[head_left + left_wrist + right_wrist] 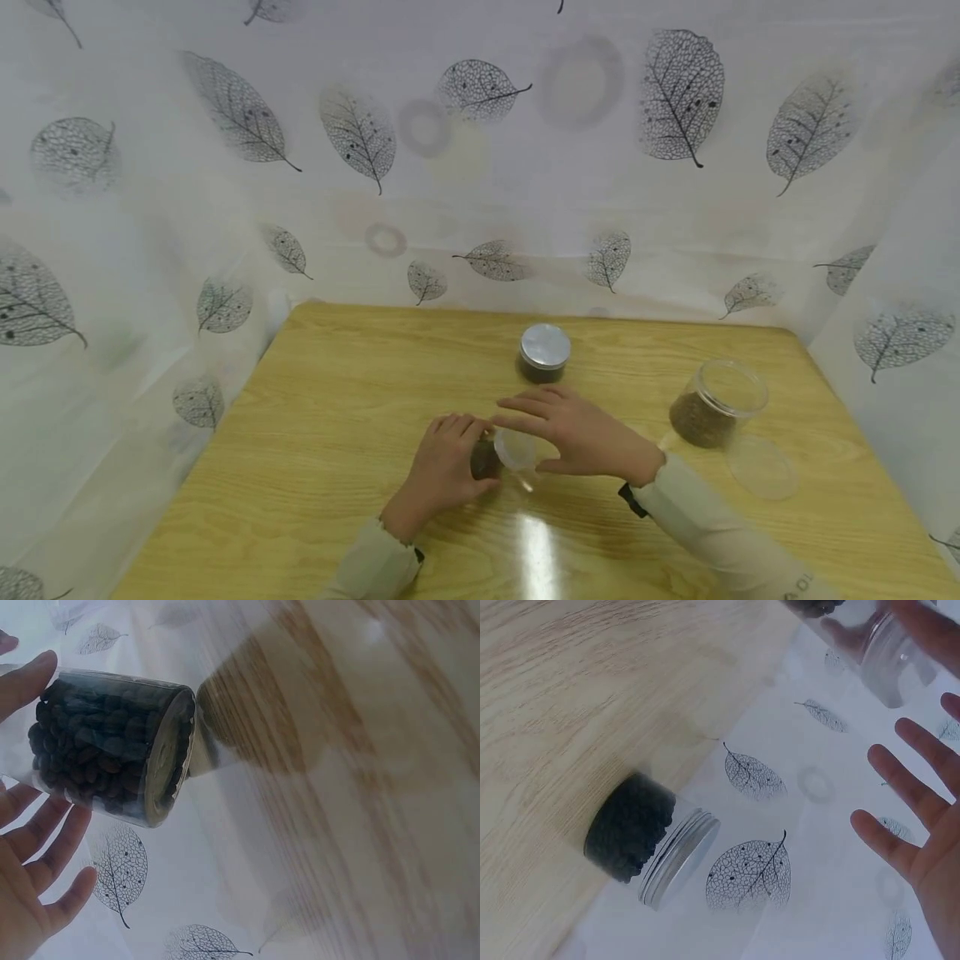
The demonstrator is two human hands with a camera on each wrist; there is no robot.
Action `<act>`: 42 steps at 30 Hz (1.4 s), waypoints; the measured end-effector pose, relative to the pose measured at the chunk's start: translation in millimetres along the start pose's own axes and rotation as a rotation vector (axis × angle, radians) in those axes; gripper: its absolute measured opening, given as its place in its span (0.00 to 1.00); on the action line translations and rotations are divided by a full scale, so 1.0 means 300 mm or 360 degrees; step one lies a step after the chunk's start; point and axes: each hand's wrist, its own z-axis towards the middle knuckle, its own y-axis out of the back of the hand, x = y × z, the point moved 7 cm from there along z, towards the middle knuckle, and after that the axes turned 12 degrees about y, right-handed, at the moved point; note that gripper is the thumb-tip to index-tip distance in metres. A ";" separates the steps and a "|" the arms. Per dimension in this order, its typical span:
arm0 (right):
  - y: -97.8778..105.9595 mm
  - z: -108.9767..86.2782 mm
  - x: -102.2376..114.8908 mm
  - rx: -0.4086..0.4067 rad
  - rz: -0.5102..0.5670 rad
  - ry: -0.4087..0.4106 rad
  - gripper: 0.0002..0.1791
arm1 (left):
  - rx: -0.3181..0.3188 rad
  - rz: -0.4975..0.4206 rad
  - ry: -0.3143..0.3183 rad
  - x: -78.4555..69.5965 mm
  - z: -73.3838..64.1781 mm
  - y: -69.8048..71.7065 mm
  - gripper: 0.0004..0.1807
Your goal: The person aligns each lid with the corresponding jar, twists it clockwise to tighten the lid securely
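My left hand (445,468) grips a clear jar (97,742) of dark beans low over the table. Thumb and fingers lie on opposite sides of it. In the head view the jar's clear upper end (515,450) points toward my right hand (581,429). That hand reaches over this end from the right, its fingers spread and nearly straight. The right wrist view shows the same clear end (900,667) near the right thumb, with the other fingers apart from it. Much of the jar's dark part is hidden behind the left hand.
A jar with a silver lid (545,345) and dark contents stands behind my hands. To the right stands an uncovered clear jar (705,417) of brown grains, with a clear round lid (762,467) flat on the wooden table (337,417) beside it. Leaf-printed sheeting (480,183) surrounds the table.
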 end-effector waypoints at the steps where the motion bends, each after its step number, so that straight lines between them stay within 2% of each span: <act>1: -0.001 0.003 0.003 0.0018 -0.0012 0.0028 0.50 | 0.0000 0.0000 0.0003 0.001 0.000 0.000 0.37; 4: -0.005 0.006 0.007 0.0060 -0.0065 0.0070 0.46 | -0.0002 -0.0010 0.0003 0.001 -0.002 -0.001 0.37; 8: -0.009 0.003 0.006 0.0053 -0.0082 0.0048 0.39 | -0.0004 -0.0013 0.0001 0.001 -0.002 -0.004 0.37; 15: -0.017 -0.008 -0.006 -0.0036 -0.0053 -0.0092 0.35 | -0.0014 0.0005 0.0005 0.000 -0.004 -0.005 0.37; 22: -0.025 -0.008 -0.009 -0.0160 -0.0121 -0.0237 0.29 | -0.0023 -0.0003 0.0015 -0.001 -0.003 -0.004 0.37; 29: -0.030 -0.010 -0.016 -0.0086 -0.0163 -0.0357 0.31 | -0.0049 0.0005 0.0007 -0.002 0.000 -0.002 0.37; 32: -0.015 -0.012 -0.019 -0.0048 -0.0115 -0.0313 0.35 | -0.0051 0.0007 0.0001 -0.003 0.001 0.001 0.37; 37: 0.003 -0.010 -0.009 -0.0006 -0.0006 -0.0110 0.44 | -0.0010 0.0024 0.0007 0.000 0.000 -0.003 0.36; 42: 0.002 -0.003 0.006 0.0030 -0.0072 0.0034 0.48 | 0.0003 0.0026 0.0010 0.001 0.001 -0.003 0.37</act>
